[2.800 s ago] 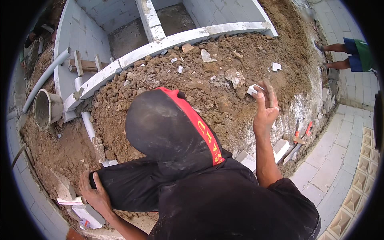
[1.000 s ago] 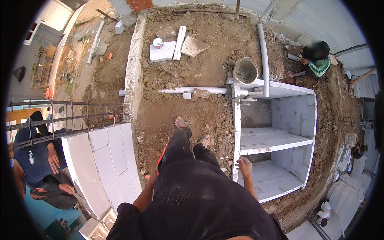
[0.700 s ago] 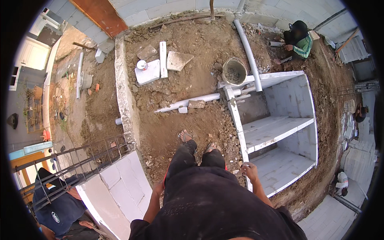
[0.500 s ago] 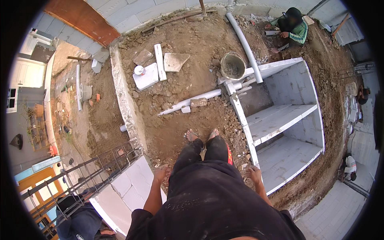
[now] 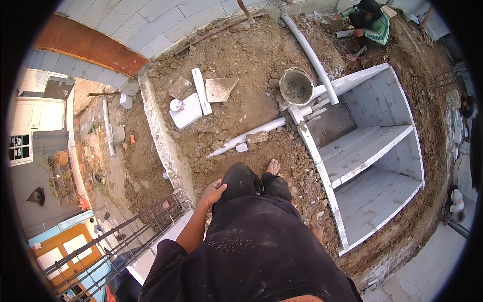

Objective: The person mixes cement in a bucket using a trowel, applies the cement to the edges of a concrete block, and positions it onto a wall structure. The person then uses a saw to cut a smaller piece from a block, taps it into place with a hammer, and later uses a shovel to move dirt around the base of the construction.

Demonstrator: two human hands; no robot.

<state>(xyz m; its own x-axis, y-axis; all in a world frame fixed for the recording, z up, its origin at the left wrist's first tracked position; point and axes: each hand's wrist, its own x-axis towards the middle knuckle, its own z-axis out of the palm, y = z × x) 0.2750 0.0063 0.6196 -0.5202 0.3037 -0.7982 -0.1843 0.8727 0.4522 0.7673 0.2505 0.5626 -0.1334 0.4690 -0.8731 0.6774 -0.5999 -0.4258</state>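
My left hand (image 5: 214,193) is beside my raised left thigh and seems to touch the dark trouser leg. Its thumb stands apart from the fingers and nothing shows in it. Beside my right hip, my right hand (image 5: 317,232) is partly covered by my black shirt, so its fingers are hard to make out. Closest to that hand is the edge of a grey block-walled pit (image 5: 342,229), split into compartments by a light block divider (image 5: 371,155). My bare right foot (image 5: 273,166) stands on the soil, while the left one is hidden below the knee.
Ahead lie a white pipe (image 5: 249,136), a mortar bucket (image 5: 296,85), a longer pipe (image 5: 309,58) and a pale block (image 5: 186,111) with a small can (image 5: 176,105) on it. A rebar cage (image 5: 113,241) stands left. A person in green (image 5: 375,30) crouches far right.
My left knee has risen and hides the left foot. The left hand has moved up to the thigh. My right hand has gone lower and partly behind the shirt. The view has shifted.
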